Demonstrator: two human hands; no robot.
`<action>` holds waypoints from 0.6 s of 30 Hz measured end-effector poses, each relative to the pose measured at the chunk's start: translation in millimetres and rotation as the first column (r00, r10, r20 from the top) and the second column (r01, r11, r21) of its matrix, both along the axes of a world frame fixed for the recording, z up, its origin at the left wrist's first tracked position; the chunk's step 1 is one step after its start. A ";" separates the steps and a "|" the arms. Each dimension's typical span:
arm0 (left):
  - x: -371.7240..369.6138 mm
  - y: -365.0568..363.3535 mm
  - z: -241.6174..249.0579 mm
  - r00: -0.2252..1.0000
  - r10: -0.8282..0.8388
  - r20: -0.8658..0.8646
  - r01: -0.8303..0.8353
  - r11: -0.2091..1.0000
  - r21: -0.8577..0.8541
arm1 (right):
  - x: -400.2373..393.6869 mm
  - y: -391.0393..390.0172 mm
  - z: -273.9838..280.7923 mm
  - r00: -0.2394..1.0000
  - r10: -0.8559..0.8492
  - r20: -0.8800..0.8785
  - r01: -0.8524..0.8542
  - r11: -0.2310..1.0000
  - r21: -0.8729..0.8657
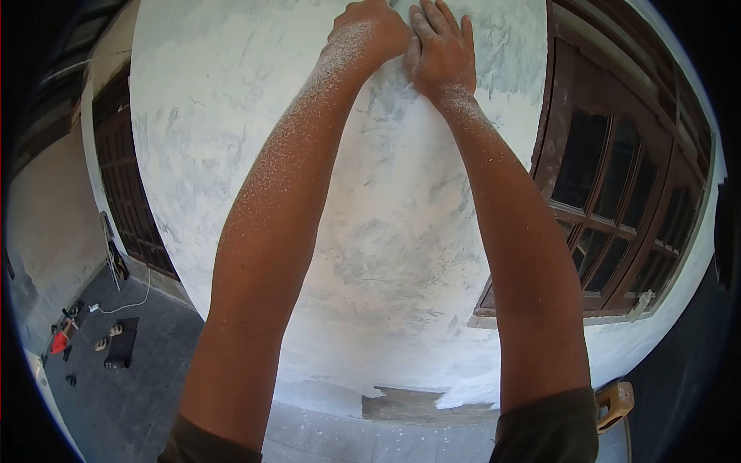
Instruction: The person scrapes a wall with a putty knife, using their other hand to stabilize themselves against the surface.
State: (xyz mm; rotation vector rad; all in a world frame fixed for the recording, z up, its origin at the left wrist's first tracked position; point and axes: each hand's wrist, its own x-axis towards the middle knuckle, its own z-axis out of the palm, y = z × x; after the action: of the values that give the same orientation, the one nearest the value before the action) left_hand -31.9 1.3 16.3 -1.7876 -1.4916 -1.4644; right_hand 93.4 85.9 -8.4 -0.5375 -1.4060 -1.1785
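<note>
Both arms reach up to a wall [386, 231] coated in patchy white and grey. White dust covers my left forearm and wrist. My left hand [372, 32] is closed near the top edge, its fingers curled; whatever it grips is hidden behind it. Close beside it on the right, my right hand [444, 50] lies against the wall with its fingers spread and dusty. Nothing shows in the right hand.
A brown wooden window [610, 177] is on the right and a dark door [127, 177] on the left. Sandals [108, 338], a dark mat and a white cable lie on the grey floor at lower left. A yellowish stool [615, 403] stands at lower right.
</note>
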 end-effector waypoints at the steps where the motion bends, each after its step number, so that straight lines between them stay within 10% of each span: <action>1: 5.9 -2.7 -17.5 0.999 0.033 0.013 -0.034 0.999 0.032 | 0.3 -1.2 0.4 1.000 0.000 0.001 0.000 1.000 -0.008; 18: -5.1 -15.2 1.7 0.999 -0.013 0.044 0.015 0.999 -0.041 | 3.6 9.8 3.2 0.998 -0.065 -0.009 0.066 0.986 0.152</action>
State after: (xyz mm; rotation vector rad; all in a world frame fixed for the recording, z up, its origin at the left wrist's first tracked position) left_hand -37.1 -13.9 18.0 -1.8041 -1.5442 -1.4998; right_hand 97.0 95.7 -5.2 -0.4815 -1.2913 -1.3250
